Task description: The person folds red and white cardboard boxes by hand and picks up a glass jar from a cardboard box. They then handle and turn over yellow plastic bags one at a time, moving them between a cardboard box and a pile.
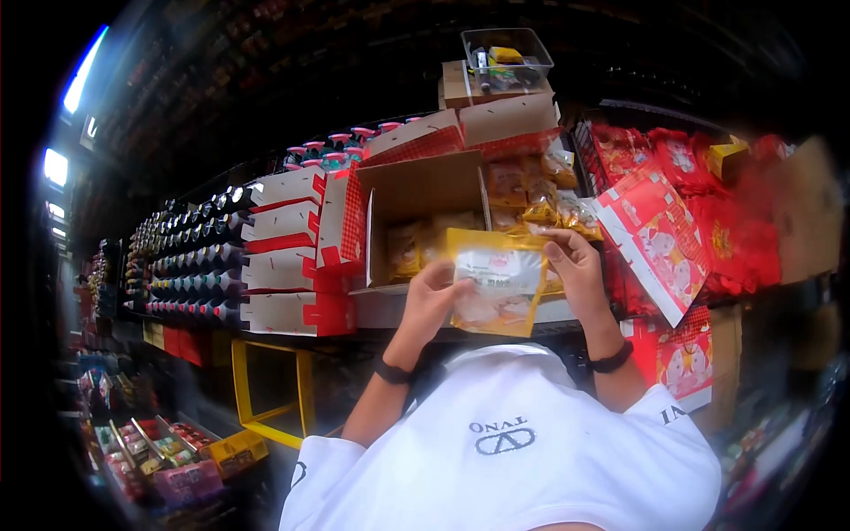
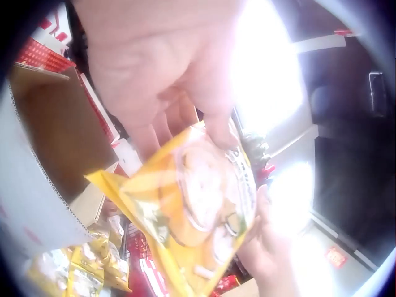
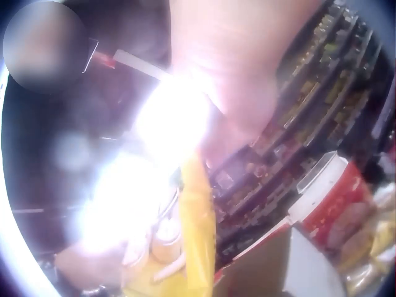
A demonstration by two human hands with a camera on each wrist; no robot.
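Note:
A yellow plastic food packet (image 1: 498,310) with a pale printed panel is held up between both hands in the head view. My left hand (image 1: 432,303) pinches its left edge, with the thumb over the printed face. At the upper right corner, my right hand (image 1: 577,273) grips the packet between thumb and fingers. The left wrist view shows the packet (image 2: 192,198) hanging tilted below the left hand (image 2: 154,68), its clear front reflecting light. Glare covers part of the right hand (image 3: 238,99) in the right wrist view. Behind the packet stands an open cardboard box (image 1: 427,190) with more yellow packets inside.
More yellow packets (image 1: 509,183) fill a box to the right. Red packets (image 1: 677,159) and a red-and-white carton (image 1: 660,234) lie further right. Rows of dark bottles (image 1: 195,265) stand at left beside cut-open cartons (image 1: 282,270). A clear plastic bin (image 1: 531,40) sits at the back.

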